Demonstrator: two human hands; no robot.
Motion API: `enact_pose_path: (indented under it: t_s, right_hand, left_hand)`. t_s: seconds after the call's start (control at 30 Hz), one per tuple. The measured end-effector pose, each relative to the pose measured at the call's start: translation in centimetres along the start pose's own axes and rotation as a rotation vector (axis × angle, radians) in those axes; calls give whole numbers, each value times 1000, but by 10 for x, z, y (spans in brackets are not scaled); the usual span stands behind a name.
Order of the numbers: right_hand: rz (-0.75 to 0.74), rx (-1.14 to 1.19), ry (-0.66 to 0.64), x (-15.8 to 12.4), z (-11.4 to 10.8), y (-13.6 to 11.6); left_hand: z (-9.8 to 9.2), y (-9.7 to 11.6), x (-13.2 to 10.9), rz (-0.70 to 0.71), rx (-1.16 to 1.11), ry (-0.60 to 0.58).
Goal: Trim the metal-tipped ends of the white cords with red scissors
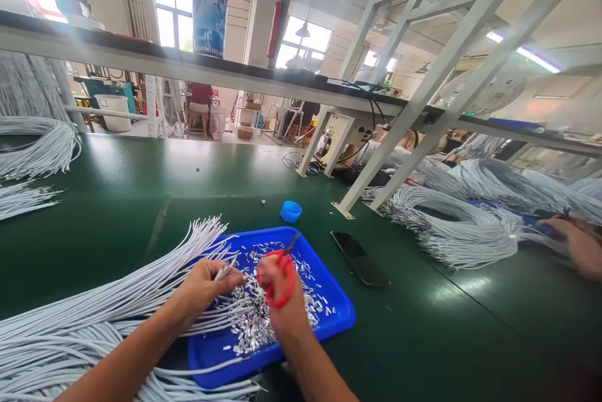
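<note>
My left hand (209, 286) pinches the end of a white cable (224, 269) above the left part of a blue tray (345, 313). In my right hand (282, 292) is a pair of red-handled scissors (274, 303), its dark blades pointing up and away to the right. The scissors are apart from the held cable end. Many small shiny silvery pieces (256, 330) lie scattered in the tray. A large bunch of white cables (136, 283) runs in from the left, under and around my left forearm, with several ends resting over the tray.
Beyond the tray sits a blue cap (290, 211); a black phone (360, 258) lies to its right. Coiled cables (446, 220) rest by the metal frame legs (345, 209). Another person's hand (580, 242) is at the far right. A blue spray can (210, 4) stands on the shelf (263, 79).
</note>
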State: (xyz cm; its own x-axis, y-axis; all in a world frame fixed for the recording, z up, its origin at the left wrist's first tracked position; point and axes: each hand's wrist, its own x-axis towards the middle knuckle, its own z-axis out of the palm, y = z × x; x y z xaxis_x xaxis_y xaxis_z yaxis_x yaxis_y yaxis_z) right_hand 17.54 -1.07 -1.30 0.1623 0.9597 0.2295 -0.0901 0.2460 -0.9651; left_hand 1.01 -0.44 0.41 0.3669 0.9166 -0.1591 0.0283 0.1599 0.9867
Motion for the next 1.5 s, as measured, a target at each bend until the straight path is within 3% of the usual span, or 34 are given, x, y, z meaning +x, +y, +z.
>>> enact_pose_path:
  t_s: [0.13, 0.23, 0.37, 0.43, 0.53, 0.63, 0.87, 0.97, 1.27, 1.5]
  right_hand:
    - [153, 191, 31, 15, -8, 2]
    - [221, 153, -44, 12, -7, 2]
    - [163, -8, -257, 1, 0, -2]
    - [121, -65, -286, -2, 3, -2]
    - [90, -119, -215, -4, 5, 0]
    - [102, -143, -171, -3, 4, 0]
    - [-24, -597, -345, 4, -10, -10]
    - [-27, -709, -404, 4, -12, -12]
    - [-10, -754, -488, 3, -14, -12]
    - [29, -706, -497, 3, -13, -10]
  left_hand:
    - [1, -2, 0, 10, 14, 92]
    - [1, -3, 0, 17, 29, 84]
    - [-1, -3, 1, 115, 192, -38]
    - [-2, -3, 1, 192, 318, -65]
    - [-2, -3, 1, 239, 396, 55]
    - [0, 0, 0, 178, 294, 194]
    - [-3, 8, -1, 179, 46, 268]
    - [-6, 9, 0, 189, 39, 286]
    - [-10, 6, 2, 353, 352, 277]
    - [-7, 6, -1, 471, 594, 362]
